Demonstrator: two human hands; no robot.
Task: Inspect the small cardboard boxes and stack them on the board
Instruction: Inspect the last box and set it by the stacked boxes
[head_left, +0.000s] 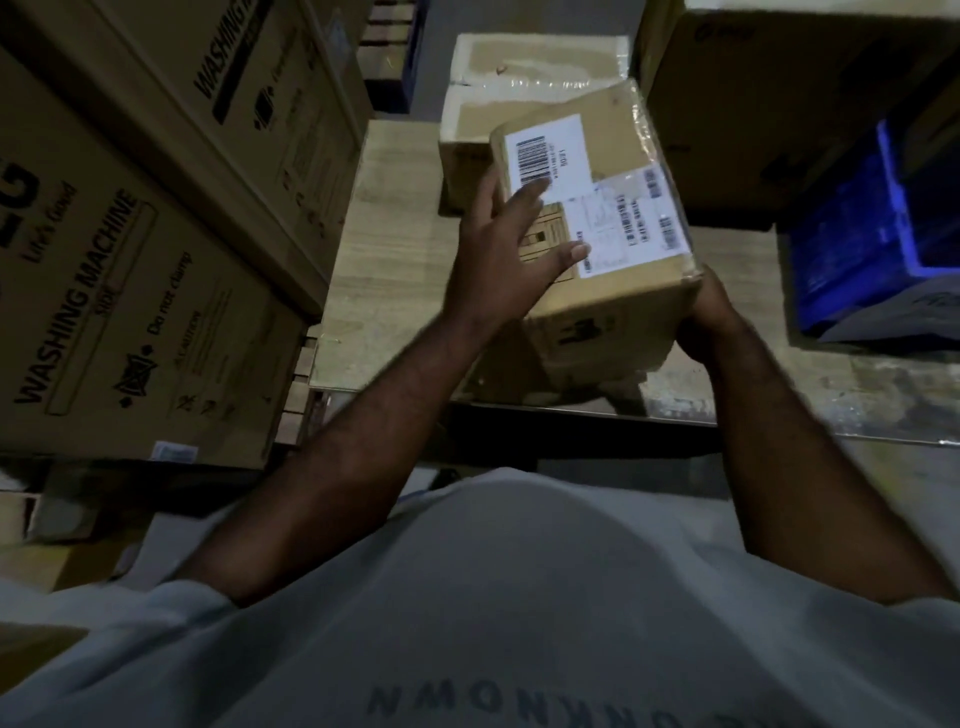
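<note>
A small cardboard box with white barcode labels on its top face is held tilted above the pale wooden board. My right hand grips its near right corner from below. My left hand lies flat on the top face, fingers spread over the labels. Behind it, a second taped cardboard box rests on the board at the far side.
Large washing machine cartons stand stacked along the left. Another big carton is at the back right. A blue plastic crate sits on the right. The board's near edge lies just in front of my body.
</note>
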